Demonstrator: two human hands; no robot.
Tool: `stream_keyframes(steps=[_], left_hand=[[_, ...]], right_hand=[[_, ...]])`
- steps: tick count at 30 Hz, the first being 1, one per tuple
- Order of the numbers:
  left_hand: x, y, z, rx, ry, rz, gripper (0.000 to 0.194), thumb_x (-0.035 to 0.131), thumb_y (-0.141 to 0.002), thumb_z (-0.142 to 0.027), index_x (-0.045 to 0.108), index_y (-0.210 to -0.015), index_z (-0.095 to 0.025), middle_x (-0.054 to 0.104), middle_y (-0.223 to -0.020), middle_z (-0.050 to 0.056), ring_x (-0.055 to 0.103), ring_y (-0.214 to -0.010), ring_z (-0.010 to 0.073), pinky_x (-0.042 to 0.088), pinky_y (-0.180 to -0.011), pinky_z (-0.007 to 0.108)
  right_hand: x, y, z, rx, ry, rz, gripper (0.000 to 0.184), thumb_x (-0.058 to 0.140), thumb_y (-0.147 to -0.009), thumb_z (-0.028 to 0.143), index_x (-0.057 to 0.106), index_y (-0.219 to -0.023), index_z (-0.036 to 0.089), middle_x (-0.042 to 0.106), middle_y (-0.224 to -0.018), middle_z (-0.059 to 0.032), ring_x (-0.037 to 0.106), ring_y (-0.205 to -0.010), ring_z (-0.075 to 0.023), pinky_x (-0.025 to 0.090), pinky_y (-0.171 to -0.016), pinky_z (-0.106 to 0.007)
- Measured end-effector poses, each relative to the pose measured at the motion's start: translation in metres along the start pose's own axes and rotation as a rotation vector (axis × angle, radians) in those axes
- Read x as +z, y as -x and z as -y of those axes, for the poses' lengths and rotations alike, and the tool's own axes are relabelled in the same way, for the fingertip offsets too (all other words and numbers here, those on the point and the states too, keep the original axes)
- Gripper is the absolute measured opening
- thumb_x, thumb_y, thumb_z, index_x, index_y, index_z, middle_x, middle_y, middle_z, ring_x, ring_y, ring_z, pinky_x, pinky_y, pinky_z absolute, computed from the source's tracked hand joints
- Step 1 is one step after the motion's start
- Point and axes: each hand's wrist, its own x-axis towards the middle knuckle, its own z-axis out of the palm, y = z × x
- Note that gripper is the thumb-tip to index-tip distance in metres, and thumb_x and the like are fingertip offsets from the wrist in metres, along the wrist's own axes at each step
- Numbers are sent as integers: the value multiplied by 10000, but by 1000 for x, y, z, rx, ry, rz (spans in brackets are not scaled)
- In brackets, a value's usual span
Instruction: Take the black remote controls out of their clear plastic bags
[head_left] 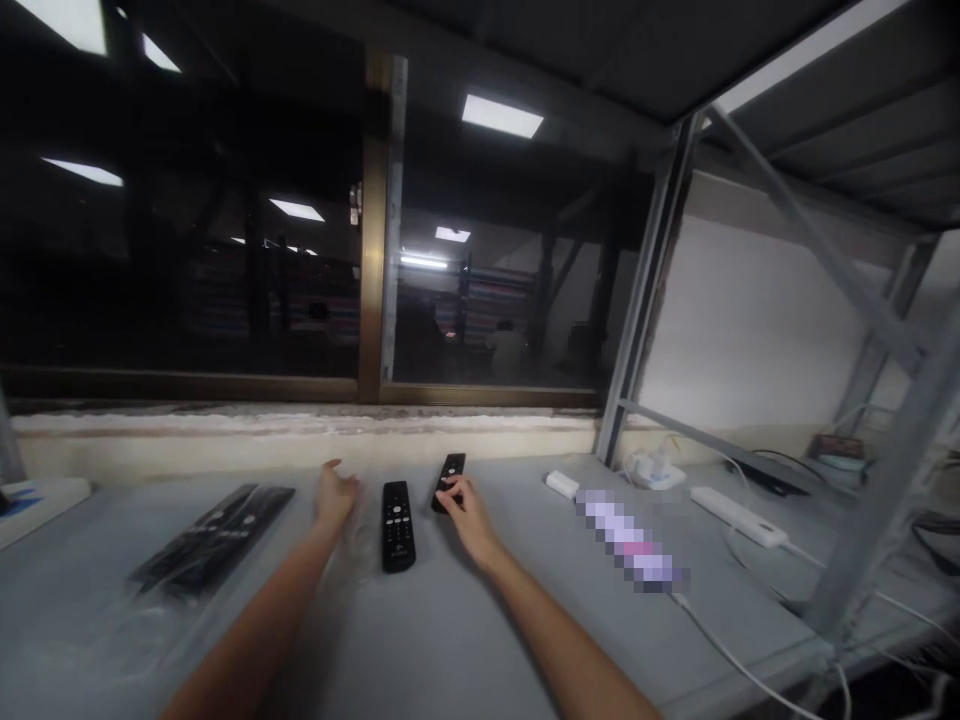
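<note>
On the grey table top a black remote control (398,526) lies face up between my two hands. A second black remote (453,468) sits farther back and to the right, and my right hand (466,515) grips it with thumb and fingers on its lower part. My left hand (337,497) is left of the middle remote, slightly smeared by motion, with its fingers apart and no object visible in it. Faint clear plastic (364,540) shows between that hand and the middle remote. At the left, several black remotes (217,535) lie in clear plastic wrapping.
A blurred-out purple-white device (630,540) with a white cable lies at the right, near a small white block (562,485). Behind them are a white power strip (739,517) and a plugged-in adapter (654,468). A metal shelf post (892,480) rises at the right edge.
</note>
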Motion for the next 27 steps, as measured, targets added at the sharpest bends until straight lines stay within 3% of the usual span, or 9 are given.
stream_keyframes(steps=[2, 5, 10, 15, 19, 21, 23, 25, 27], left_hand=[[-1, 12, -4, 165, -325, -55, 352, 482, -801, -105, 561, -1137, -179, 563, -771, 55, 595, -730, 218, 402, -737, 298], [-11, 21, -6, 270, -582, 29, 253, 465, -836, -181, 629, -1021, -130, 563, -1019, 176, 592, -931, 282, 402, -828, 340], [-31, 18, 1, 226, -386, 207, 416, 679, -677, -226, 627, -1073, -107, 595, -868, 107, 577, -825, 243, 417, -822, 320], [-35, 17, 7, 236, -233, 409, 515, 617, -563, -64, 653, -1074, -123, 593, -732, 33, 555, -683, 198, 440, -724, 301], [-32, 19, 3, 272, -266, 415, 442, 596, -638, -104, 668, -1074, -113, 652, -980, 125, 593, -891, 261, 435, -865, 372], [-34, 24, -5, 325, -427, 403, 453, 644, -646, -138, 663, -1099, -128, 555, -1250, 177, 496, -1153, 336, 357, -989, 453], [-39, 31, -16, 406, -681, 412, 501, 688, -658, -191, 639, -1156, -171, 297, -1488, 162, 206, -1365, 397, 196, -1062, 569], [-44, 41, -30, 463, -903, 447, 521, 664, -727, -279, 586, -1239, -222, 61, -1562, 104, -30, -1402, 398, 73, -1049, 649], [-48, 50, -42, 475, -1013, 497, 474, 535, -838, -346, 542, -1294, -214, 46, -1559, 114, -34, -1410, 360, 46, -1057, 639]], right_hand=[[1, 3, -12, -2, 43, 63, 187, 570, -802, 340, 503, -699, 199, 566, -949, -51, 591, -920, -188, 475, -856, -358], [-2, 8, -22, 39, 80, 132, 149, 579, -741, 245, 565, -884, 206, 547, -967, -37, 591, -930, -189, 464, -891, -368], [-4, 12, -24, 164, 130, 241, 635, 510, -713, 177, 400, -1339, 191, 457, -1286, -102, 496, -1185, -198, 361, -1039, -386], [-7, 12, -22, 247, 86, 394, 705, 502, -777, 234, 275, -1444, 197, 303, -1486, -106, 283, -1371, -211, 212, -1125, -456], [-11, 13, -17, 236, 43, 486, 694, 490, -811, 253, 251, -1462, 212, 222, -1532, -72, 202, -1404, -189, 167, -1139, -458], [-12, 13, -12, 230, 49, 506, 690, 488, -814, 241, 253, -1462, 216, 215, -1534, -66, 199, -1405, -187, 170, -1139, -458], [-13, 13, -5, 234, 82, 532, 671, 480, -824, 240, 264, -1458, 216, 220, -1533, -66, 200, -1405, -187, 179, -1138, -451], [-15, 12, 4, 237, 153, 564, 628, 465, -850, 267, 289, -1450, 209, 225, -1531, -76, 223, -1399, -196, 208, -1132, -441], [-18, 11, 15, 234, 276, 587, 579, 455, -879, 331, 333, -1430, 202, 249, -1522, -95, 288, -1373, -226, 260, -1109, -445]])
